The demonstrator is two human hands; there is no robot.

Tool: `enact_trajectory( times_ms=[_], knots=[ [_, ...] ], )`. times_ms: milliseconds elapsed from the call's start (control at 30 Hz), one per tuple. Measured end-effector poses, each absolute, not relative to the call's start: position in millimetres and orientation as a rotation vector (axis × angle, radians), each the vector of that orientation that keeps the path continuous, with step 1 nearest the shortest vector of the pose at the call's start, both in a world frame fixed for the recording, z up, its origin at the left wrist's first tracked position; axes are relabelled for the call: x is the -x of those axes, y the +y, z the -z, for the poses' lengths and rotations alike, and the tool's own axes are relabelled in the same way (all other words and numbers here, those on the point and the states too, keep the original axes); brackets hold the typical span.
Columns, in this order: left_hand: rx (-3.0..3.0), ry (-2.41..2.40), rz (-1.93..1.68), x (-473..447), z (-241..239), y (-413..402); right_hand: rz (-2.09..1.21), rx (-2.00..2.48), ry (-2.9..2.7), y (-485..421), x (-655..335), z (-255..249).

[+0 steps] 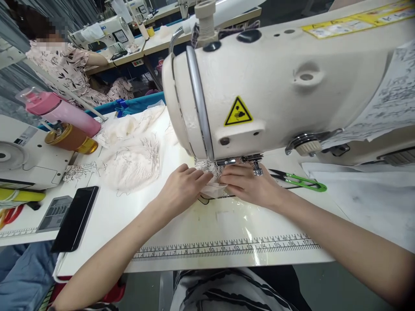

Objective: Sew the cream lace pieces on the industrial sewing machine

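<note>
A cream sewing machine (269, 86) fills the upper right, its head above my two hands. Below the needle area lies a piece of sheer, pale fabric (212, 189). My left hand (186, 185) grips its left side with curled fingers. On the other side, my right hand (248, 183) has its fingers closed on the same fabric, partly hidden behind the presser parts. The needle itself is hidden. Green-handled thread snips (301, 180) lie just right of my right hand. Gathered pale fabric pieces with loose threads (132, 162) are heaped left of my left hand.
A black phone (76, 218) lies at the table's left, near a grey case (55, 214). Behind stand an amber jar (71, 138) and a pink bottle (65, 112). A printed ruler (223, 248) runs along the front edge. Another person (71, 69) sits at the back left.
</note>
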State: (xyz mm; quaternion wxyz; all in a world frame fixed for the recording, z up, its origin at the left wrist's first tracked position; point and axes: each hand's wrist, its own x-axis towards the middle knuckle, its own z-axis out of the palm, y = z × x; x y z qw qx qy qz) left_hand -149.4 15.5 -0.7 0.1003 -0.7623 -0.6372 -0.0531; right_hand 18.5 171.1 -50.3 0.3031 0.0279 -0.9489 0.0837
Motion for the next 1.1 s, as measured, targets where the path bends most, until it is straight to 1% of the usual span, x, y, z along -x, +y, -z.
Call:
enact_trajectory(
  times_ms=[133,300,467,633,767,1100],
  knots=[
    [2.094,-1.709,0.309,144,21,17,-0.196,0.004,-2.541,170,-20,49],
    [2.055,-1.638,0.32,142,22,15,-0.147,-0.046,-2.63,170,-19,50],
    [2.147,-1.725,0.388,142,31,16,-0.202,-0.141,-2.699,172,-19,50],
    [2.255,-1.842,0.272,143,41,14,-0.209,-0.157,-2.677,172,-19,45],
    [2.255,-1.866,0.263,143,42,13,-0.23,-0.148,-2.656,172,-19,45],
    [2.188,-1.91,0.259,139,37,15,-0.134,-0.114,-2.615,172,-18,44]
  ],
)
